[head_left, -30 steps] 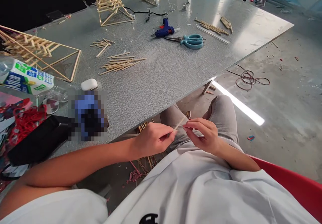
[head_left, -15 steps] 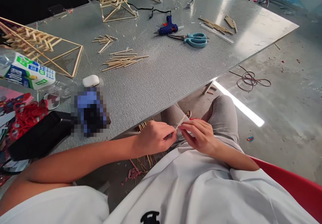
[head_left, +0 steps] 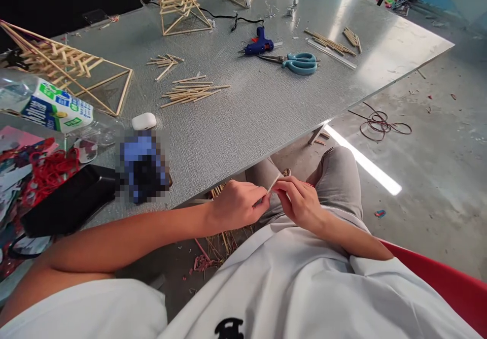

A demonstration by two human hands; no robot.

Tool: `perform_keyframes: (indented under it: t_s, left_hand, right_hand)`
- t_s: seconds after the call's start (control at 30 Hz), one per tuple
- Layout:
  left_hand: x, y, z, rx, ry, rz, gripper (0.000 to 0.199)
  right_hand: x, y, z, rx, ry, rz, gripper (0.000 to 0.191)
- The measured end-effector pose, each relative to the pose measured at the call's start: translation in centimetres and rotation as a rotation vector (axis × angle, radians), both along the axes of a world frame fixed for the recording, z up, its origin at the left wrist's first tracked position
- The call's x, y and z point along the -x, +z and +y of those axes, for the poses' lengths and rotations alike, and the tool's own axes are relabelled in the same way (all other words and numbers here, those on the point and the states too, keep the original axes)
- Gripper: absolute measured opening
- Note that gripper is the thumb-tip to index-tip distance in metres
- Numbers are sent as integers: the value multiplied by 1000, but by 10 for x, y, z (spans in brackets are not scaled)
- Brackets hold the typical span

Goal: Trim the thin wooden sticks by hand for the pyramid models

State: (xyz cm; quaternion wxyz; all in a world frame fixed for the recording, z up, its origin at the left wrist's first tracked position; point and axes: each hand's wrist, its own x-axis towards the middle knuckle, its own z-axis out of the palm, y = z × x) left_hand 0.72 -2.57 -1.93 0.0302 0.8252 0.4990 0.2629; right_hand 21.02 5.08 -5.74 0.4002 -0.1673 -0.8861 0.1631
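- Pale stick [head_left: 274, 182] slants above the legs [head_left: 340, 179], near the counter [head_left: 228, 141].
- Left hand [head_left: 236, 204] pinches it in its grip.
- Right hand [head_left: 300, 203] touches it; cannot tell whether its grip is closed.

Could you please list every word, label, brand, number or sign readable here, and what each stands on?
No text reads with certainty.
Bottle label: white lettering on blue, smaller print on green patches; too blurred to read.
White shirt: a black mark at the picture's bottom edge, no readable letters.
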Motion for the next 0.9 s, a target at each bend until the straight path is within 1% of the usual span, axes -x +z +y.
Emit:
perform_keyframes:
  t_s: [0.37, 0.47, 0.6, 0.67, 0.7, 0.73, 0.77, 0.8, 0.87, 0.9]
  left_hand:
    - [0, -3, 0, 53, -1, -66, 35]
    - [1, 0, 1, 71, 9, -83, 34]
    - [2, 7, 3, 59, 28, -105, 34]
    - [3, 9, 4, 31, 12, -89, 32]
    - [3, 9, 4, 15, 2, -76, 31]
    - [3, 9, 4, 3, -7, -61, 31]
    - [3, 9, 3, -5, -14, -47, 30]
    - [3, 8, 3, -12, -17, -34, 30]
    - [2, 6, 2, -30, -20, -11, 30]
    - [2, 5, 2, -40, -22, 2, 30]
  right_hand:
    - [-1, -1, 3, -2, 22, -16, 15]
    - [-2, -3, 4, -8, 40, -34, 14]
    - [-3, -7, 5, -37, 105, -62, 11]
    - [-4, -9, 8, 14, 130, -47, 12]
    - [-5, -9, 10, 87, 134, -26, 12]
    - [-6, -9, 11, 201, 136, -2, 10]
    - [-6, -9, 13, 357, 141, 23, 10]
    - [-6, -9, 14, 543, 155, 47, 14]
    - [-4, -8, 15, 935, 213, 95, 29]
    - [-2, -8, 14, 1103, 253, 119, 35]
